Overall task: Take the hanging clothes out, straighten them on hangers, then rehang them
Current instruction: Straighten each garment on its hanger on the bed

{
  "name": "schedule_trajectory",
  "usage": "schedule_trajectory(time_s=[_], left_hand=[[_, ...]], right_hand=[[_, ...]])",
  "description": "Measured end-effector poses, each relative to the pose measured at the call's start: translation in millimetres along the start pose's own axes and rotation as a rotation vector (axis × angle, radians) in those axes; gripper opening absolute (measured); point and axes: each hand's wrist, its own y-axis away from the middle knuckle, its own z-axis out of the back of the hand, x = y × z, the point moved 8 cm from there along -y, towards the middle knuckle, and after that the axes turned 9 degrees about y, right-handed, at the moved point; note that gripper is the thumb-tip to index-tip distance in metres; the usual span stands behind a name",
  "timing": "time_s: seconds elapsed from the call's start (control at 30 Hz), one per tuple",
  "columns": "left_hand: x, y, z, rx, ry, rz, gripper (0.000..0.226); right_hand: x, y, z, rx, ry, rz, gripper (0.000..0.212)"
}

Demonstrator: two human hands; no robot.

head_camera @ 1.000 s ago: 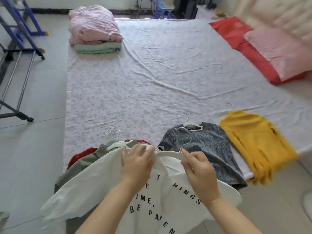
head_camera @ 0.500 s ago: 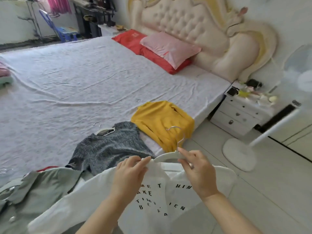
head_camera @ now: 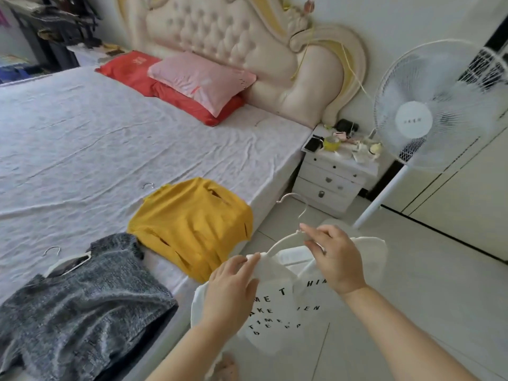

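A white T-shirt (head_camera: 277, 306) with black lettering hangs on a white hanger (head_camera: 286, 239) in the air beside the bed. My left hand (head_camera: 231, 284) pinches the shirt's shoulder at the hanger's left arm. My right hand (head_camera: 334, 259) grips the hanger just under its metal hook. On the bed (head_camera: 110, 149) lie a yellow sweater (head_camera: 192, 224) and a grey knit sweater (head_camera: 82, 298), each on a hanger.
A white bedside cabinet (head_camera: 332, 174) with small items stands right of the bed. A white pedestal fan (head_camera: 428, 114) stands beside it on the tiled floor (head_camera: 412, 276). Red and pink pillows (head_camera: 192, 81) lie by the padded headboard.
My view has swung right, away from the pile of clothes at the bed's foot. The white shirt on its hanger has been carried off the bed and now hangs over the floor.
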Motion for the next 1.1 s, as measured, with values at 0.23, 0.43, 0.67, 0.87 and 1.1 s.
schedule_trajectory(time_s=[0.23, 0.43, 0.67, 0.87, 1.1], left_hand=[[-11.5, -119.5, -53.7, 0.117, 0.015, -0.032, 0.050], [-16.9, -215.1, -80.5, 0.130, -0.026, -0.012, 0.052], [-6.4, -326.6, -130.1, 0.118, -0.078, 0.131, 0.055], [-6.6, -412.7, -163.8, 0.094, -0.088, 0.279, 0.057], [10.4, -505.0, -166.8, 0.020, -0.069, 0.362, 0.056]], right_hand=[[-87.5, -85.4, -37.4, 0.074, 0.019, -0.094, 0.040], [-150.2, -164.1, -77.2, 0.135, -0.020, -0.130, 0.036], [-223.2, -261.4, -149.7, 0.169, -0.085, -0.016, 0.038], [-278.6, -343.9, -206.7, 0.252, -0.174, 0.079, 0.038], [-298.3, -441.9, -260.2, 0.262, -0.194, 0.197, 0.038]])
